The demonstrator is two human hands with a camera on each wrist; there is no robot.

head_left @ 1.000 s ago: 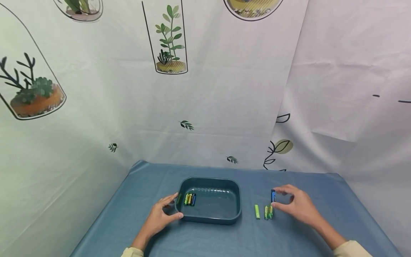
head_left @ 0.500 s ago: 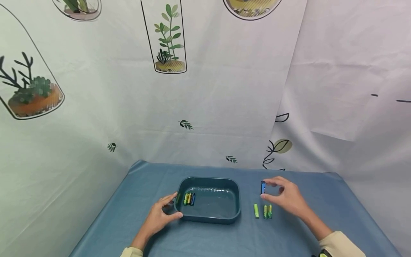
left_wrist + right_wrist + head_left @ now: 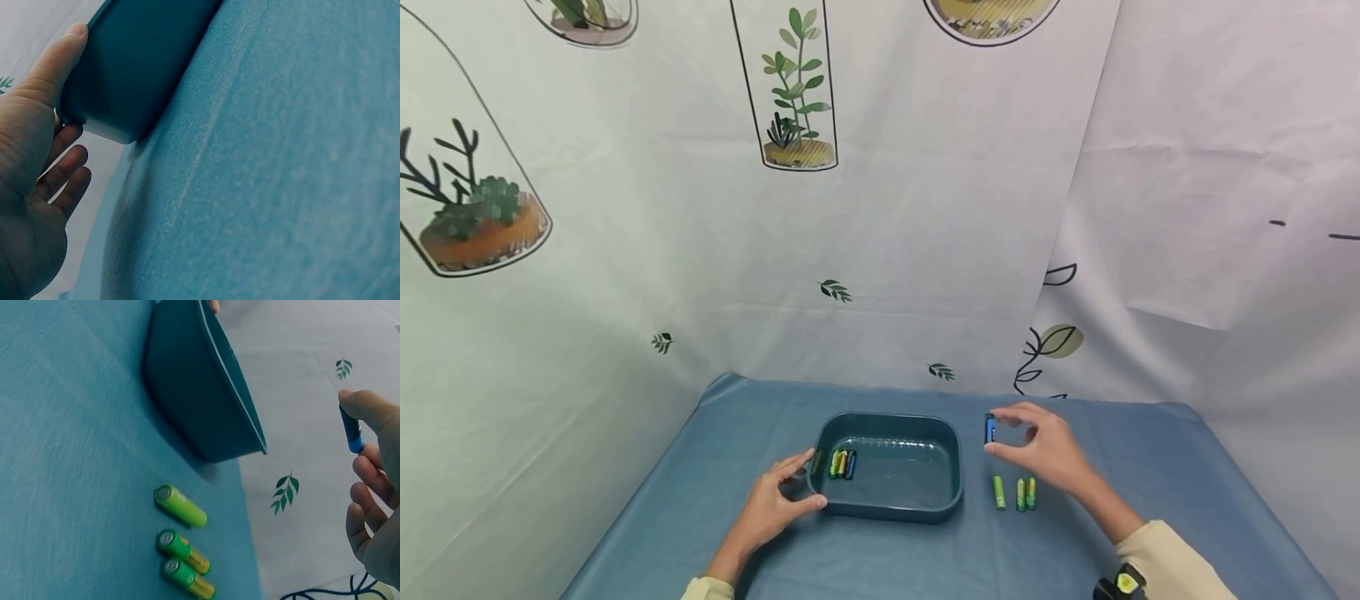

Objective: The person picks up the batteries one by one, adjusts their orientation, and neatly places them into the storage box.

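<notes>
Pinched end to end by the right hand [image 3: 1048, 446], a blue cylindrical battery [image 3: 990, 429] stands near-vertical at lower right of centre, near the right side of a teal tray [image 3: 895, 512] whose left corner the left hand [image 3: 767, 504] grips.

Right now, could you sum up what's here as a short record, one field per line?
left hand: holds the tray's near left corner
right hand: pinches a blue battery above the table
tray: dark teal, upright
in tray: three batteries side by side at the left end
on table: light green battery and two green-and-yellow batteries, right of the tray
</notes>
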